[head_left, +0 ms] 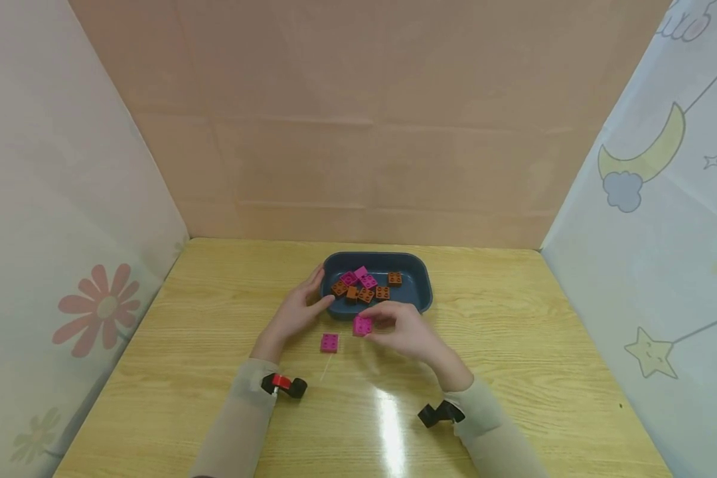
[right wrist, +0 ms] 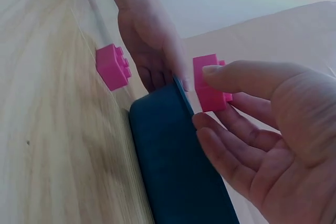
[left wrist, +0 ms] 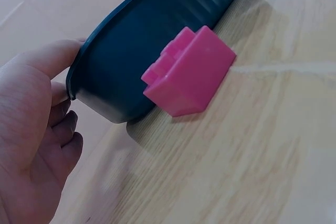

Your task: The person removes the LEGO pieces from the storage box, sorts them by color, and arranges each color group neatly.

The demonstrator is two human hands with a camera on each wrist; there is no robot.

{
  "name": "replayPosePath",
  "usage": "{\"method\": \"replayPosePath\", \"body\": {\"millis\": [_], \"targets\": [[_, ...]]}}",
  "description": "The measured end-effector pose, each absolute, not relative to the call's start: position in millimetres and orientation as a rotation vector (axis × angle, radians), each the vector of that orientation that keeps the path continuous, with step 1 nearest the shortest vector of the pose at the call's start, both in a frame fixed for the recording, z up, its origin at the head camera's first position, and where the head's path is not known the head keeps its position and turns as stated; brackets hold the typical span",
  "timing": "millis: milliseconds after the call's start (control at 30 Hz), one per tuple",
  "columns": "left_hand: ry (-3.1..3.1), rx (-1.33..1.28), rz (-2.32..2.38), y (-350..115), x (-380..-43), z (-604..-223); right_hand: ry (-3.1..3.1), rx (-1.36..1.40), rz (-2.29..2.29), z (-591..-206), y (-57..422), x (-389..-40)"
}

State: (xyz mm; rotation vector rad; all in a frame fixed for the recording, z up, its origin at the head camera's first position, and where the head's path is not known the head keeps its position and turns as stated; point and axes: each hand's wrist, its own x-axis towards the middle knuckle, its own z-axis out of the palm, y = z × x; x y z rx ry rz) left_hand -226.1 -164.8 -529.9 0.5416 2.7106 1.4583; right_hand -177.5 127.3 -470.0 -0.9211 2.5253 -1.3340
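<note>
A dark blue plastic bin [head_left: 423, 279] stands on the table, with several pink and orange-brown toy building bricks in it. My left hand [head_left: 295, 309] grips the bin's left end, its thumb over the rim and the other fingers along the outside. Over the table at the bin's near edge, my right hand [head_left: 409, 334] pinches a pink brick [right wrist: 209, 87] between thumb and fingers. Another pink brick [left wrist: 191, 74] rests studs up on the table, in front of the bin and close to the left hand.
The wooden table [head_left: 502, 345] runs back to a plain tan wall [head_left: 370, 166]. White patterned panels [head_left: 651, 265] rise along both sides. A small black camera mount [head_left: 441, 414] is strapped to each wrist. A thin pale line [head_left: 326, 366] marks the table near the loose brick.
</note>
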Motion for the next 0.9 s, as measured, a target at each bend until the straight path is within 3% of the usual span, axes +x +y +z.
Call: {"method": "replayPosePath", "body": {"millis": [900], "targets": [[2.689, 0.538, 1.469, -165, -226, -530, 2.486, -0.824, -1.145, -506, 106, -176]]}}
